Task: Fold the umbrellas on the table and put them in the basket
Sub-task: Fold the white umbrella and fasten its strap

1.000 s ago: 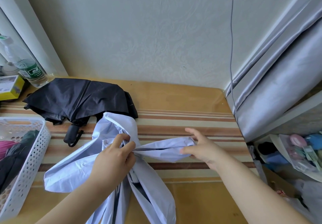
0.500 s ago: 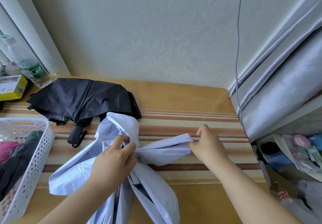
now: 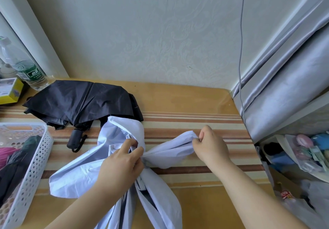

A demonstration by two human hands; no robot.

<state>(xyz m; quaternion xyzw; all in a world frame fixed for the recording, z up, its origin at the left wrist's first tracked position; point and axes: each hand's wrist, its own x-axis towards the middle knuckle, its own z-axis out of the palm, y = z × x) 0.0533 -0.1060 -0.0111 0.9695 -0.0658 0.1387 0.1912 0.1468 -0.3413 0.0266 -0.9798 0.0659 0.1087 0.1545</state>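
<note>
The pale umbrella (image 3: 114,168) is lying limp on the table (image 3: 187,104) — soft, light cloth, likely slippery. The left hand (image 3: 121,164) is gripping its gathered middle; the right hand (image 3: 210,146) is pinching a panel's tip — best held there.

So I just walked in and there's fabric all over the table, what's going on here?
A person is folding a pale blue umbrella on the striped table. Their left hand pinches the bunched canopy near its middle, while the right hand pinches the tip of one fabric panel and holds it out to the side. A black umbrella lies loosely collapsed behind it, not yet folded. The white basket at the left already holds dark and pink bundles.
</note>
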